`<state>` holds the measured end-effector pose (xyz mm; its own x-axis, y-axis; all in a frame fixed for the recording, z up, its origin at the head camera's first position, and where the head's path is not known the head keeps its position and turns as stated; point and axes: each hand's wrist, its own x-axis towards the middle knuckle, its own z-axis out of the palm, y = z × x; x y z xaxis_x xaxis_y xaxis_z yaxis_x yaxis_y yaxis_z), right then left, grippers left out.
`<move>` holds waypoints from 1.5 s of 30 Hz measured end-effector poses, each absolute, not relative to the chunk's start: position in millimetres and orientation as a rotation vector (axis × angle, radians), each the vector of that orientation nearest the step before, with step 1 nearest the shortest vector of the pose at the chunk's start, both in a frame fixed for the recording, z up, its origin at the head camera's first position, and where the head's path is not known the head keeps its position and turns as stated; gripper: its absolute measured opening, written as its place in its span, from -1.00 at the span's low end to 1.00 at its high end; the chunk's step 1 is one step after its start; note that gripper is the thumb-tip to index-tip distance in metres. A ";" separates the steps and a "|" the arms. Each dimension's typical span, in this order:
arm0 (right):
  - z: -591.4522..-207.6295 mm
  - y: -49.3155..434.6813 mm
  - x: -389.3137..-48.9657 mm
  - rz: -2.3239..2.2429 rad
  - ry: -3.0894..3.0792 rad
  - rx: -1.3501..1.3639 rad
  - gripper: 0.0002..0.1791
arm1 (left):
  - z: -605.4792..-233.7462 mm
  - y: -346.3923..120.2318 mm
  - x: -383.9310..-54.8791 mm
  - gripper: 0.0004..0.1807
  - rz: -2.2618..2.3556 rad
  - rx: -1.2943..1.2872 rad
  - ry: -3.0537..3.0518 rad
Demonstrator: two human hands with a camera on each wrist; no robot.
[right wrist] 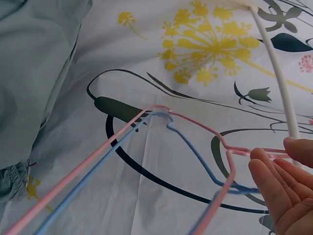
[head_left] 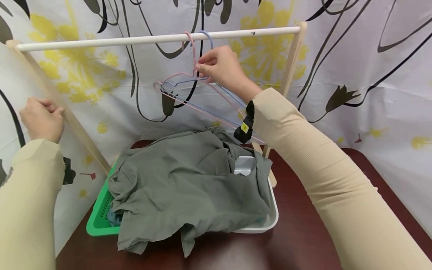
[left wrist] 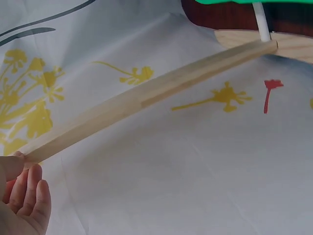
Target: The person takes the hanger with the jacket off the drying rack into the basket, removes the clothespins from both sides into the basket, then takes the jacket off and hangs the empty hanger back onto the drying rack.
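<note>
My right hand (head_left: 222, 71) pinches the pink hanger (head_left: 194, 48) at the neck below its hook. Just behind it is a blue hanger (head_left: 210, 37), and both hooks reach over the white rod (head_left: 111, 42). The two wire frames lie close together in the right wrist view, with the right hand (right wrist: 283, 186) at the pink one's neck. My left hand (head_left: 44, 120) is beside the wooden post (head_left: 77, 127), fingers loosely curled. In the left wrist view, the thumb of the left hand (left wrist: 24, 196) overlaps the post's end.
A grey-green garment (head_left: 189, 180) is spread across a green basket (head_left: 96, 221) and a white basket (head_left: 275, 210) on the dark red table (head_left: 303, 232). The rack's right post (head_left: 293, 60) stands at the back. A flower-patterned curtain (head_left: 371, 75) hangs behind.
</note>
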<state>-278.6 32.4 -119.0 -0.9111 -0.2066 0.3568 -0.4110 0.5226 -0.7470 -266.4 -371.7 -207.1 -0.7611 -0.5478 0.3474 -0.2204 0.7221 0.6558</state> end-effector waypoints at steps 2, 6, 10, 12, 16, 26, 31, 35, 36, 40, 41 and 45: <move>-121.0 35.3 -273.2 1.331 -2.546 0.553 -0.70 | -206.6 -371.6 -263.4 -0.58 -0.813 0.609 -2.409; -123.9 41.8 -263.1 1.327 -2.549 0.625 -0.70 | -205.2 -369.6 -255.5 -0.59 -0.781 0.612 -2.432; -128.1 48.7 -252.6 1.345 -2.546 0.687 -0.73 | -206.3 -360.8 -251.2 -0.47 -0.752 0.585 -2.432; -131.9 52.0 -246.3 1.363 -2.550 0.718 -0.74 | -208.1 -354.6 -250.9 -0.40 -0.773 0.562 -2.415; -142.9 56.1 -232.4 1.373 -2.572 0.813 -0.77 | -213.2 -340.7 -254.0 -0.31 -0.820 0.495 -2.313; -180.8 62.5 -205.8 1.086 -2.682 1.284 -0.80 | -222.8 -315.2 -251.1 -0.31 -0.883 0.155 -2.376; -202.9 68.3 -201.5 1.078 -2.726 1.362 -0.80 | -235.1 -304.4 -249.0 -0.36 -0.883 0.010 -2.397; -221.8 75.2 -206.0 1.077 -2.800 1.353 -0.78 | -246.6 -297.9 -249.3 -0.37 -0.891 -0.107 -2.472; -226.2 76.8 -207.8 1.071 -2.817 1.346 -0.78 | -249.6 -296.5 -249.5 -0.37 -0.889 -0.136 -2.501; -241.6 82.4 -215.1 1.062 -2.884 1.309 -0.76 | -260.3 -292.0 -248.8 -0.36 -0.881 -0.264 -2.646; -245.0 83.6 -216.8 1.065 -2.902 1.297 -0.76 | -262.7 -291.4 -249.0 -0.35 -0.877 -0.292 -2.685; -261.3 88.6 -225.4 1.082 -2.955 1.294 -0.69 | -270.7 -290.3 -250.1 -0.32 -0.835 -0.407 -2.853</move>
<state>-225.4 88.6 -261.3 -0.6818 -0.7314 0.0140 -0.5674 0.5167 -0.6411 -250.1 -290.3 -270.7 -0.9534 0.2177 0.2088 0.2959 0.8093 0.5074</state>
